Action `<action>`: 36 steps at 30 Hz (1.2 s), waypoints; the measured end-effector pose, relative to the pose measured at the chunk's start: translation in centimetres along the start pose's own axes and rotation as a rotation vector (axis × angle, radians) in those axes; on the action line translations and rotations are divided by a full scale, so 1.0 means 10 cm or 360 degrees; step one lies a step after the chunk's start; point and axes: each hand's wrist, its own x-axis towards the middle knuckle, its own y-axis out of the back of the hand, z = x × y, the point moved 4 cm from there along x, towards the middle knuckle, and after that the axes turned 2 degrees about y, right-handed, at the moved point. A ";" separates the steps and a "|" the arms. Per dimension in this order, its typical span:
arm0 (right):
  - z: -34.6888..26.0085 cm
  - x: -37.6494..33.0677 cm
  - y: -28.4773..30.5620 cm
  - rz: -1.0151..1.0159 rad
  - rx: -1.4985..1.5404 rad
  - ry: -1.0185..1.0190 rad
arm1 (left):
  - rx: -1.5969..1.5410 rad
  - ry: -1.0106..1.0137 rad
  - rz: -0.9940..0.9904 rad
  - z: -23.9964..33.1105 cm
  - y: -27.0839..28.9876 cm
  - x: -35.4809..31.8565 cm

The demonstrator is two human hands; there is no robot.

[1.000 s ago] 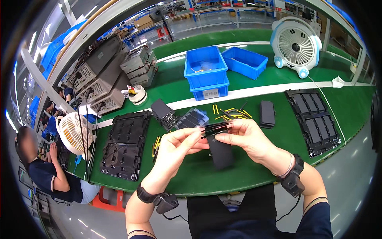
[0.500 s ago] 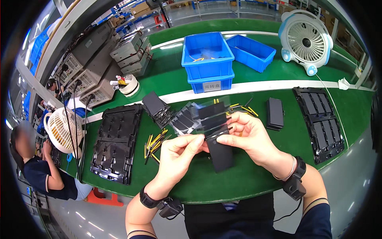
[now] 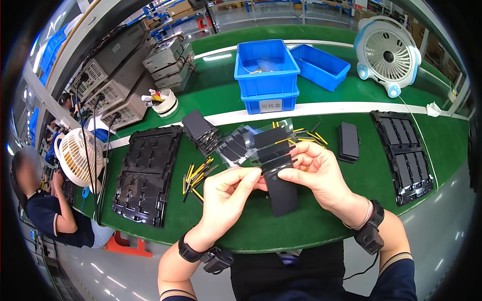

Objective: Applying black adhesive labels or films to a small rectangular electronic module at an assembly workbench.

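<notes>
Held between both hands, over the near middle of the table, is a flat black rectangular piece (image 3: 283, 196), possibly a battery pack. A clear film with black strips (image 3: 271, 138) stands up from its far edge. My left hand (image 3: 225, 194) pinches that edge at its left corner with thumb and forefinger. At the right corner, my right hand (image 3: 321, 174) grips the piece, thumb on top and fingers behind. Beyond the hands lie more clear sheets with black strips (image 3: 235, 146). Yellow-and-black strips (image 3: 197, 175) are scattered beside my left hand.
Stacks of flat black pieces stand left (image 3: 200, 129) and right (image 3: 348, 141). Black trays lie at left (image 3: 145, 175) and right (image 3: 403, 155). Behind are stacked blue bins (image 3: 267, 83), another blue bin (image 3: 321, 67) and a fan (image 3: 387, 55). A person (image 3: 55, 215) sits at far left.
The film with strips, blurred earlier, now looks sharper and lies slightly further right in view. Both hands keep their grip on the black piece; the whole view has shifted slightly.
</notes>
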 end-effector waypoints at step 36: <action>-0.02 -0.01 0.01 -0.0082 -0.0014 0.0113 | 0.0053 -0.0094 -0.0033 0.02 0.00 -0.01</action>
